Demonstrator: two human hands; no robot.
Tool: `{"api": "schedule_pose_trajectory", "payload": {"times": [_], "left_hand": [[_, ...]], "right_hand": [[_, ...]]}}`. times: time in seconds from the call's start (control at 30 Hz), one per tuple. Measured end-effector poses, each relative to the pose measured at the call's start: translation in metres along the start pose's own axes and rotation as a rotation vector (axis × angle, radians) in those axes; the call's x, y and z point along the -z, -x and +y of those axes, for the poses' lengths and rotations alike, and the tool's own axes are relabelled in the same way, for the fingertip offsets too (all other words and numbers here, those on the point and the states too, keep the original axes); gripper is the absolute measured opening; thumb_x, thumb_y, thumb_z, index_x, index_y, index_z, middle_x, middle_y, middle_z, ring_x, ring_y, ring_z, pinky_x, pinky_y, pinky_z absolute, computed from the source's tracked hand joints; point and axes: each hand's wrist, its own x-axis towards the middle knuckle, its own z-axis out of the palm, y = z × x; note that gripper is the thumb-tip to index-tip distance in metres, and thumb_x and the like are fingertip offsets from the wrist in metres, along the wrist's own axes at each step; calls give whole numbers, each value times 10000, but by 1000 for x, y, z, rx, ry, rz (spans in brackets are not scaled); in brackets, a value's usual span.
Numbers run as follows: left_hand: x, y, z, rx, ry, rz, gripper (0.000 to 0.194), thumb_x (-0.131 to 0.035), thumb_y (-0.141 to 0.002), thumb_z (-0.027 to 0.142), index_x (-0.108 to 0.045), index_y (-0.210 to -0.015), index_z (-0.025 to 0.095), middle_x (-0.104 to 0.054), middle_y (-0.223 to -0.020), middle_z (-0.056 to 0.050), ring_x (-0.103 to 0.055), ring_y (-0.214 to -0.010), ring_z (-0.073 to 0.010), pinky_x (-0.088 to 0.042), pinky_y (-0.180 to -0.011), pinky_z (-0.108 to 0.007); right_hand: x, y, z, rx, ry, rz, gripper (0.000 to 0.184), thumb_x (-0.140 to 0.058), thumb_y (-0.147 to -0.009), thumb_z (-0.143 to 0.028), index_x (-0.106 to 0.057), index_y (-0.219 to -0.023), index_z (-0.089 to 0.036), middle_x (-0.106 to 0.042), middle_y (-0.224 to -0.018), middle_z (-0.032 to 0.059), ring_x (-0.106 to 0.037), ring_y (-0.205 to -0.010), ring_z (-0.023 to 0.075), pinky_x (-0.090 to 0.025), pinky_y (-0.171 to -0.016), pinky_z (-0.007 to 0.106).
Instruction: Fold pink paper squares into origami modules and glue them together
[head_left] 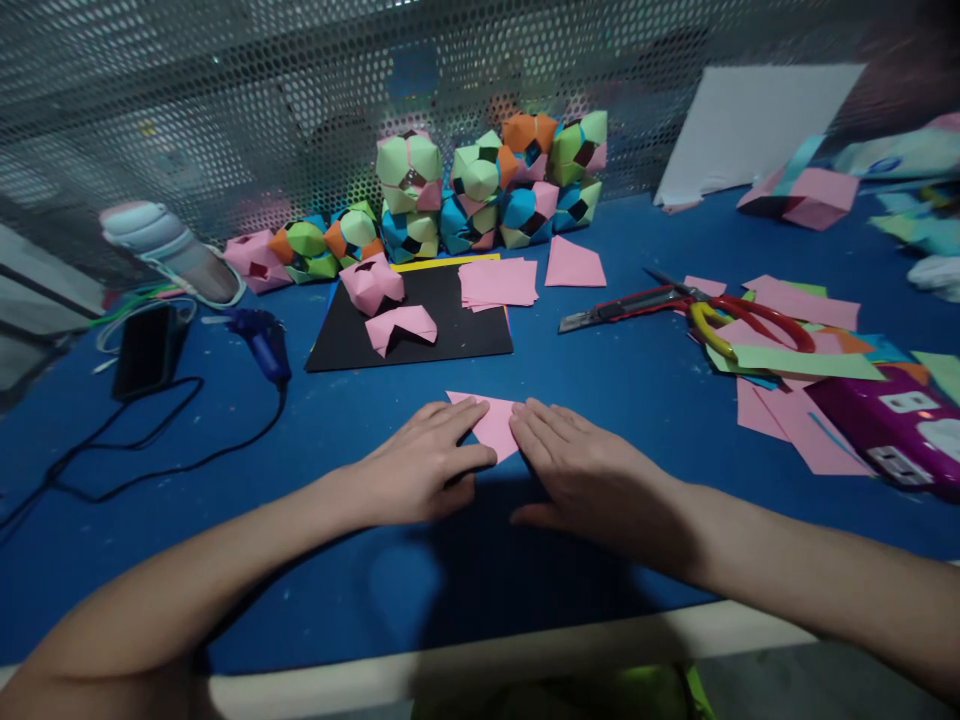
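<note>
Where both hands meet: a pink sheet (pixel 498 432) lies flat on the blue surface (pixel 637 375), near the middle, between the fingers of the two hands

Left hand (pixel 427 465): lowered over the sheet's left part, thumb and forefinger spread, fingers seemingly pressing the paper down, not clenched

Right hand (pixel 581 455): fingers straight and close together, tips touching the sheet's right edge; thumb apart and off the paper; no grasp visible

Lie of the sheet: right of the left fingers, left of the right ones; both hands touch it, the left covering more; its far edge runs left to right from an uncovered far-left corner, while the full long axis cannot be told under the hands

Black board (pixel 465 342): beyond the sheet, bearing a folded pink piece (pixel 411 322), a pink paper ball (pixel 371 287) and stacked pink sheets (pixel 495 282)

Tools: glue gun (pixel 260 342) far left of the sheet; box cutter (pixel 622 306) and scissors (pixel 750 312) far right
</note>
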Motion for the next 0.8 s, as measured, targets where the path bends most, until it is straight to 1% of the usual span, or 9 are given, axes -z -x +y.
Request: {"api": "schedule_pose_trajectory", "payload": {"times": [0.13, 0.23, 0.37, 0.43, 0.47, 0.53, 0.57, 0.67, 0.8], "left_hand": [[6, -2, 5, 45, -89, -59, 266, -511, -795, 205, -593, -1047, 222, -458, -1290, -207, -456, -1170, -339, -377, -808, -447], [8, -2, 6, 57, -115, -73, 280, -514, -791, 207, -591, -1058, 237, -436, -1310, -208, -452, -1160, -348, -350, -792, -446], [7, -2, 6, 55, -129, -81, 292, -494, -803, 217, -585, -1080, 242, -415, -1316, -233, -440, -1167, -365, -342, -785, -470], [6, -2, 6, 48, -132, -73, 283, -491, -808, 228, -586, -1074, 242, -422, -1309, -225, -443, -1162, -360, -343, -797, -480], [5, -2, 5, 44, -131, -67, 277, -493, -807, 234, -587, -1067, 241, -427, -1305, -217, -441, -1163, -359, -343, -810, -487], [4, -2, 5, 42, -126, -58, 263, -502, -803, 246, -591, -1050, 239, -429, -1310, -195, -414, -1194, -365, -335, -850, -506], [4, -2, 5, 46, -125, -56, 260, -506, -800, 249, -592, -1046, 238, -424, -1318, -184, -392, -1217, -372, -325, -877, -516], [3, -2, 5, 66, -124, -73, 278, -512, -798, 248, -585, -1066, 248, -399, -1345, -163, -340, -1267, -381, -299, -932, -526], [5, -3, 4, 86, -139, -105, 290, -493, -806, 268, -563, -1087, 251, -374, -1359, -176, -359, -1255, -371, -339, -885, -505]], "right_hand": [[14, 0, -7, -94, 116, -76, 708, -632, -677, -616, -611, -1014, 6, -630, -982, 269, -606, -901, 363, -497, -776, 439], [21, 1, -4, -137, 178, -123, 588, -572, -739, -603, -643, -833, -27, -633, -755, 219, -614, -721, 317, -487, -695, 428], [25, -1, 8, -168, 204, -60, 537, -471, -833, -547, -631, -660, -65, -590, -549, 154, -592, -548, 266, -472, -676, 444], [25, -5, 9, -152, 180, 38, 506, -452, -860, -506, -655, -767, -52, -647, -660, 185, -626, -644, 289, -478, -706, 444], [23, -7, 8, -124, 156, 90, 488, -459, -864, -487, -656, -881, -41, -674, -811, 213, -638, -768, 311, -480, -746, 443], [17, -10, 3, -31, 74, 152, 534, -500, -842, -488, -602, -1080, -22, -621, -1114, 236, -588, -1017, 332, -465, -867, 437], [12, -11, -1, -1, 32, 142, 579, -533, -816, -503, -580, -1122, -14, -593, -1175, 231, -565, -1070, 329, -459, -902, 425], [-1, -8, -8, 29, -2, 108, 678, -619, -736, -536, -577, -1117, 22, -587, -1177, 249, -560, -1089, 342, -468, -926, 411], [-8, -5, -8, 46, 8, 112, 688, -639, -721, -532, -578, -1115, 29, -583, -1176, 263, -563, -1089, 353, -474, -933, 418]]}}
